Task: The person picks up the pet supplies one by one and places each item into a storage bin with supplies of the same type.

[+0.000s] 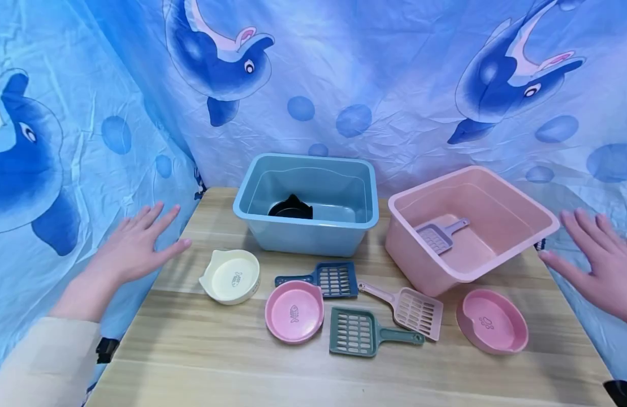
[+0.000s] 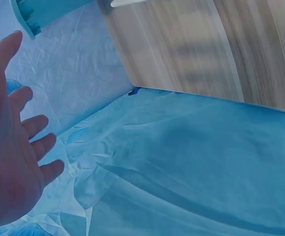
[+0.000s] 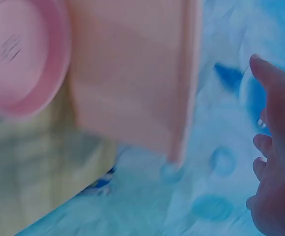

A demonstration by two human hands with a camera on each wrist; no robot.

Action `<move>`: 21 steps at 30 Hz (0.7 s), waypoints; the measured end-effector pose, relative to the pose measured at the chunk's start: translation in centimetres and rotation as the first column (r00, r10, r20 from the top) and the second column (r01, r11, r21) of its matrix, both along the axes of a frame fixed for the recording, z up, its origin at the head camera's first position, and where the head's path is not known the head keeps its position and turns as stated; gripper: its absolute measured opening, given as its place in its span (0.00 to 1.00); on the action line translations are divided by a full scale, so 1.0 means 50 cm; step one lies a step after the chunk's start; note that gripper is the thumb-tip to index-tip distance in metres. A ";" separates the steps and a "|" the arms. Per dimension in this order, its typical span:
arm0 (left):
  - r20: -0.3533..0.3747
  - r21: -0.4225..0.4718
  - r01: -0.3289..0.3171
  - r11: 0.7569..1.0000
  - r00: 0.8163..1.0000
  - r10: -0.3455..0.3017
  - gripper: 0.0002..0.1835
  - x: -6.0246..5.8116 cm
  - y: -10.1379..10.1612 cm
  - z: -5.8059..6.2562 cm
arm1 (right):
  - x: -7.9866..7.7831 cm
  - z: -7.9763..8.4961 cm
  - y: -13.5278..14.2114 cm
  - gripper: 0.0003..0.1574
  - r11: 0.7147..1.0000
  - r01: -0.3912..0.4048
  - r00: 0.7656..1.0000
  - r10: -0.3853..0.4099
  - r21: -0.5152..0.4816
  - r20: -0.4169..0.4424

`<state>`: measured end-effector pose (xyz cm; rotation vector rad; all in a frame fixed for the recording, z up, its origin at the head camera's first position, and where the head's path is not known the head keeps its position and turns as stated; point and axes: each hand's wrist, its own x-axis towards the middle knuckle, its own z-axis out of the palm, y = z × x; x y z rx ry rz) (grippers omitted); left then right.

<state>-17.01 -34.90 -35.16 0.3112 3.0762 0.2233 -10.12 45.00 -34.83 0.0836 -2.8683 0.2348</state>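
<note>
Nearest the front edge of the desk, right of its middle, lies a green slotted scoop, its handle towards the right edge. Left of it sits a round pink bowl with a fish mark inside. Towards the right edge, a second pink bowl bears a paw print and sits just in front of the pink bin. A pale pink scoop lies between the green scoop and that bin, and a dark blue scoop lies behind the round pink bowl. The cream bowl, with ear-like points on its rim, sits nearer the left edge.

The left hand, below it a pale sleeve, hangs out by the left edge, fingers straight and apart; the cream bowl is the nearest small thing, well apart from it. The right hand is held beyond the right edge, fingers likewise spread, beside the rim of the pink bin.

That bin stands askew at the far right corner, a lilac scoop lying inside. Along the far edge stands the blue bin, a black bowl inside towards its left. Behind hangs a blue dolphin-print curtain.
</note>
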 end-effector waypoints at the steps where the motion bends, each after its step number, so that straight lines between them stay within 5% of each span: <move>1: 0.012 0.003 -0.002 1.000 1.000 0.002 0.50 0.000 -0.001 0.003 | -0.005 0.011 -0.017 0.62 1.000 -0.022 1.000 0.022 -0.001 -0.006; 6: 0.096 0.065 -0.031 0.997 0.995 0.025 0.50 -0.002 0.000 0.004 | -0.027 0.061 -0.111 0.58 0.988 -0.153 0.986 0.153 -0.006 -0.059; 10: 0.134 0.167 -0.028 0.985 0.991 0.005 0.48 -0.005 0.008 -0.005 | -0.038 0.081 -0.191 0.54 0.959 -0.283 0.947 0.277 -0.019 -0.164; 16: 0.178 0.250 -0.045 0.967 0.984 0.000 0.46 -0.003 0.020 -0.020 | -0.056 0.071 -0.319 0.52 0.894 -0.447 0.870 0.424 -0.038 -0.252; 21: 0.247 0.295 -0.083 0.952 0.969 0.008 0.46 0.003 0.031 -0.034 | -0.069 0.052 -0.410 0.50 0.886 -0.461 0.871 0.442 -0.043 -0.216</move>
